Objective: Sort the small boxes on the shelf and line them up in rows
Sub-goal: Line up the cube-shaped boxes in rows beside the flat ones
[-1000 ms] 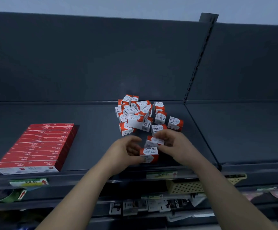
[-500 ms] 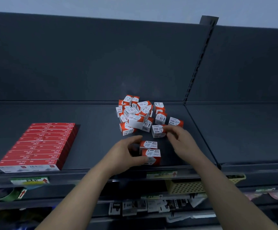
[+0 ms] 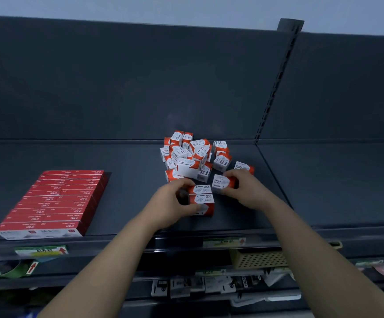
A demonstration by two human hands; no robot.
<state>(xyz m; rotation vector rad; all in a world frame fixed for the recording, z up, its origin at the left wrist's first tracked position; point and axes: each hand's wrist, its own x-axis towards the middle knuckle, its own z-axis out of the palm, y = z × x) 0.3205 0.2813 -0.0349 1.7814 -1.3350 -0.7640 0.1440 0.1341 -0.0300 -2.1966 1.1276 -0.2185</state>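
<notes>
The small red-and-white cardboard boxes of paper clips point(image 3: 193, 157) lie mostly in a loose heap toward the back edge of the dark grey metal shelf point(image 3: 129, 180), right of its middle. Two boxes point(image 3: 202, 198) stand one behind the other, touching, nearer the front edge. The left hand point(image 3: 172, 203) curls round their left side, thumb at the front one, and holds them. The right hand point(image 3: 248, 189) pinches a third box point(image 3: 223, 182) between thumb and fingers, just beside the rear box of the pair and clear of the heap.

The step in hand looks like adding this box to the row. It would go best with the label turned the same way as the pair's. The box should be set down flat and slid in until the sides meet, while the left hand braces the pair so it does not skid. The sides should run square to the front edge.

The front box sits near that edge, so any push should go sideways or backward, not forward. Bare shelf lies open to the left as far as the stack of flat red cartons point(image 3: 55, 203) at the front left corner. It also lies open to the right up to the seam below the slotted upright point(image 3: 276, 88). A stray box point(image 3: 243, 167) sits just behind the right hand, and the heap is loosely piled; a careless wrist could knock either.
</notes>
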